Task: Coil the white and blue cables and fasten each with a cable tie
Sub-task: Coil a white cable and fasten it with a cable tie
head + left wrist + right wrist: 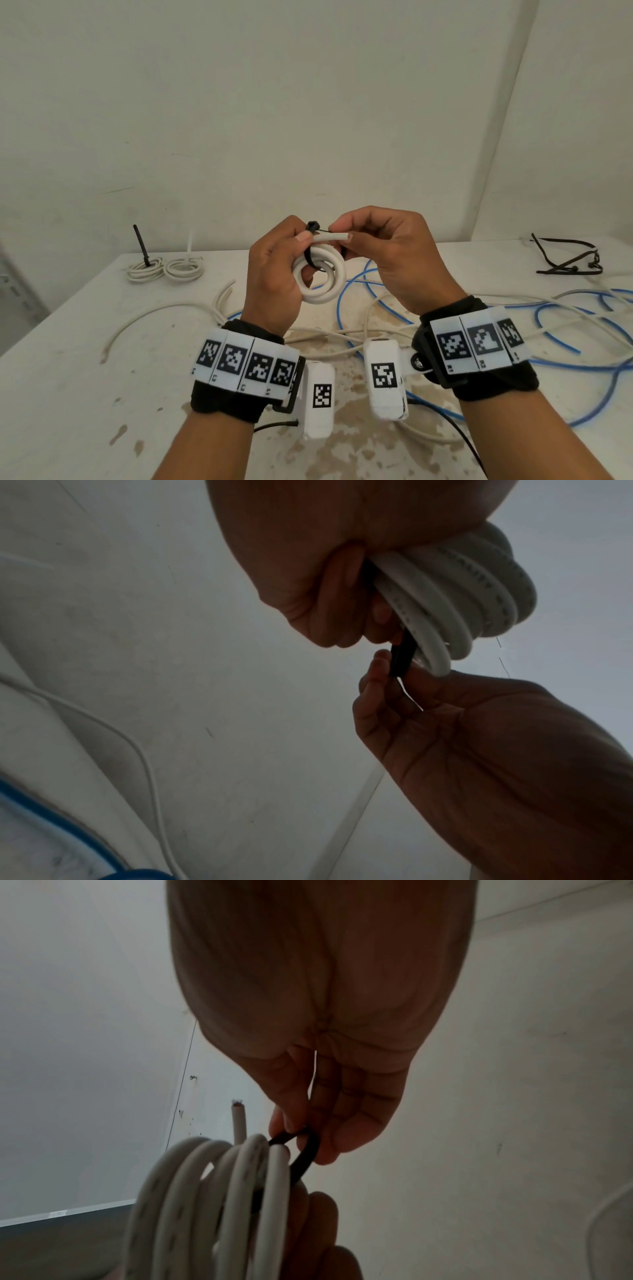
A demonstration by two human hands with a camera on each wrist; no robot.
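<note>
**benchrat:** Nearest the lens are the wrist bands with their square markers. Above them the left hand (pixel 274 274) grips a small white cable coil (pixel 320 279), held up over the bench (pixel 68 359).

**loopy:** And the right hand (pixel 387 253)?

**benchrat:** It pinches the black cable tie (pixel 312 226) looped round the coil. Loose blue cable (pixel 356 294) sprawls below; two tied white coils (pixel 164 269) sit far left.
</note>
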